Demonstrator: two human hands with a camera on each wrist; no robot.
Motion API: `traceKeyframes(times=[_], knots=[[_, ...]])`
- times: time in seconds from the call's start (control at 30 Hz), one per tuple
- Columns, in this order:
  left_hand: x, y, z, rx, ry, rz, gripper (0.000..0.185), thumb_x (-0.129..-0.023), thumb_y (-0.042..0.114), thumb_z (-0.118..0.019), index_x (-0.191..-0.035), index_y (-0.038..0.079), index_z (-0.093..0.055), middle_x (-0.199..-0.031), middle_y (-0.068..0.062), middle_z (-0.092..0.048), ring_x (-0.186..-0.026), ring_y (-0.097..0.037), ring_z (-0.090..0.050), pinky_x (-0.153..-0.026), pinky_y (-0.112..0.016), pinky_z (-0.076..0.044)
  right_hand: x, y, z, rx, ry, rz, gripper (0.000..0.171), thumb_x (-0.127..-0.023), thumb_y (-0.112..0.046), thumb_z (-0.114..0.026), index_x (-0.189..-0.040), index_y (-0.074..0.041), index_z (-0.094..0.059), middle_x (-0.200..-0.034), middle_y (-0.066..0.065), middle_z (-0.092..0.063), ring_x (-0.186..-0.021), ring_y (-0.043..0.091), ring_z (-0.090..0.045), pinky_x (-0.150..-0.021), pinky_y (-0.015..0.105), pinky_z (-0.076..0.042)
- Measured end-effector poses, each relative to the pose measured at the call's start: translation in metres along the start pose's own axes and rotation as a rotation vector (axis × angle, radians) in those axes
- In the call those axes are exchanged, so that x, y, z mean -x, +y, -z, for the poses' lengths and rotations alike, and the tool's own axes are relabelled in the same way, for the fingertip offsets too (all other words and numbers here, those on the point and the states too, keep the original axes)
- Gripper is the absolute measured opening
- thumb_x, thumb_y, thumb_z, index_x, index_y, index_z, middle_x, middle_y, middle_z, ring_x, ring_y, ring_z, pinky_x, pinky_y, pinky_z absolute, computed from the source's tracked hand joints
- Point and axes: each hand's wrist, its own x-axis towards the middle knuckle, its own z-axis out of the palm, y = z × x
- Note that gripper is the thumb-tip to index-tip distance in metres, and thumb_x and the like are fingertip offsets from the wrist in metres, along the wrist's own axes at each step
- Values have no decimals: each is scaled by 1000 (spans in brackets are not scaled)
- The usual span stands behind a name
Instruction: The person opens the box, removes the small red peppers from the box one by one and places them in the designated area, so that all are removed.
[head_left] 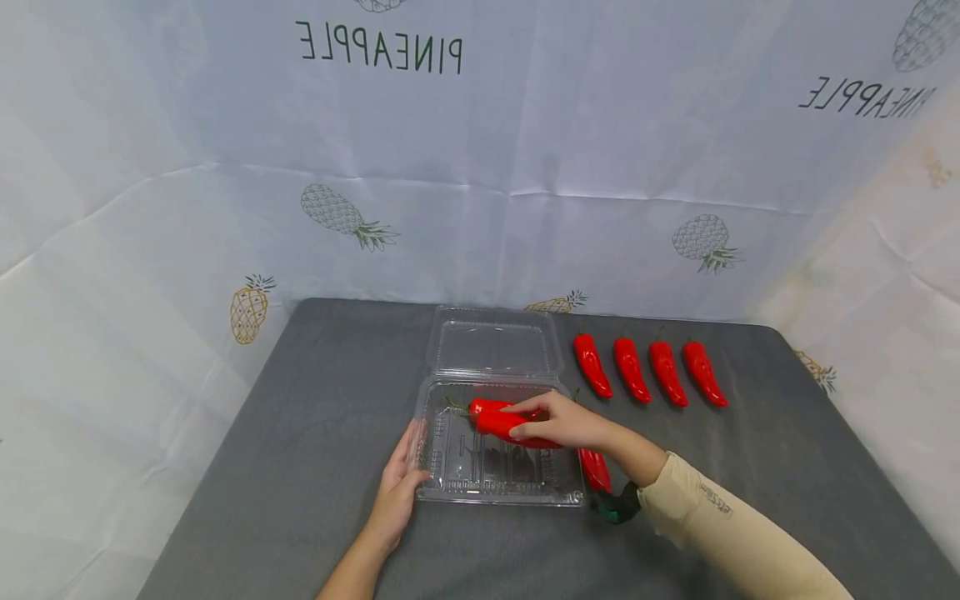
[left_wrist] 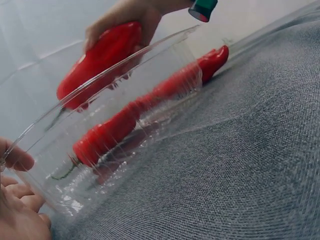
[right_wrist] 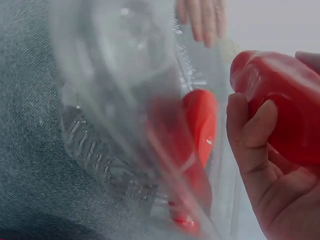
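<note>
A clear plastic clamshell box (head_left: 498, 498) lies with its lid folded back, away from the person. My left hand (head_left: 397, 487) grips its left side, thumb at the rim and fingers along the outside wall. Above the box my right hand (head_left: 558, 423) holds a red chili pepper (right_wrist: 287, 100), fingers and thumb on opposite sides, its green stem pointing left. A second red chili pepper (left_wrist: 107, 142) lies inside along the far wall, seen through the plastic in the left wrist view. In the head view the held pepper and right hand partly cover it.
Several red chili peppers, among them one (head_left: 632, 370), stand in a row right of the lid (head_left: 495, 346). Another pepper (head_left: 595, 471) lies beside the box's right wall, partly under the right forearm. A dark green strap (head_left: 618, 504) circles the right wrist. Grey cloth (head_left: 315, 467) covers the table.
</note>
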Motion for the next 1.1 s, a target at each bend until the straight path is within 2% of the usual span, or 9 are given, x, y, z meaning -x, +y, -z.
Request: traceKeyframes(times=[0.23, 0.33, 0.4, 0.57, 0.67, 0.77, 0.93, 1.1], knots=[[0, 1, 0, 2, 12, 4, 75, -76, -15, -35, -146, -9, -7, -152, -27, -10, -126, 20, -24, -99, 0, -20, 11, 7, 4, -140, 23, -38, 52, -85, -31, -64, -132, -11, -54, -118, 12, -61, -97, 20, -52, -76, 30, -50], [0, 1, 0, 0, 8, 17, 75, -77, -15, -35, -146, -8, -7, -153, -26, -9, -128, 18, -23, -99, 0, -20, 17, 8, 3, -182, 30, -25, 52, -85, -29, -64, -134, -11, -52, -122, 15, -59, -101, 23, -50, -77, 31, -51], [0, 2, 0, -2, 5, 28, 75, -78, -14, -36, -147, -7, -6, -153, -24, -9, -133, 11, -19, -100, 0, -19, 21, 9, 3, -198, 39, -10, 53, -85, -27, -64, -134, -11, -52, -123, 16, -58, -103, 23, -49, -77, 32, -52], [0, 3, 0, -5, 2, 41, 75, -79, -14, -35, -147, -6, -6, -154, -23, -9, -141, -17, -9, -100, -1, -19, 30, 11, 3, -238, 66, 25, 53, -86, -23, -64, -135, -9, -49, -127, 20, -54, -104, 25, -48, -77, 37, -53], [0, 4, -1, -4, 3, 44, 75, -79, -14, -35, -147, -5, -6, -154, -22, -9, -141, -23, -6, -100, 0, -19, 34, 13, 2, -263, 120, 18, 53, -87, -21, -63, -136, -7, -48, -130, 23, -52, -101, 25, -49, -77, 40, -53], [1, 4, 0, -4, 3, 45, 75, -79, -14, -35, -147, -5, -6, -154, -22, -9, -141, -15, -9, -100, 0, -19, 38, 14, 0, -303, 200, -33, 55, -86, -23, -64, -137, -8, -47, -131, 23, -51, -98, 23, -51, -76, 41, -54], [0, 3, -1, -5, 4, 36, 75, -78, -14, -34, -147, -5, -6, -154, -23, -9, -132, 12, -19, -99, 0, -19, 47, 15, -3, -420, 316, -109, 57, -87, -25, -63, -138, -9, -45, -135, 22, -48, -99, 22, -51, -75, 36, -54], [0, 2, -1, -5, 2, 24, 75, -77, -15, -34, -147, -7, -6, -153, -25, -9, -127, 18, -22, -100, 0, -19, 55, 16, -7, -542, 435, -169, 54, -91, -25, -57, -141, -11, -41, -139, 18, -44, -104, 23, -47, -76, 31, -52]])
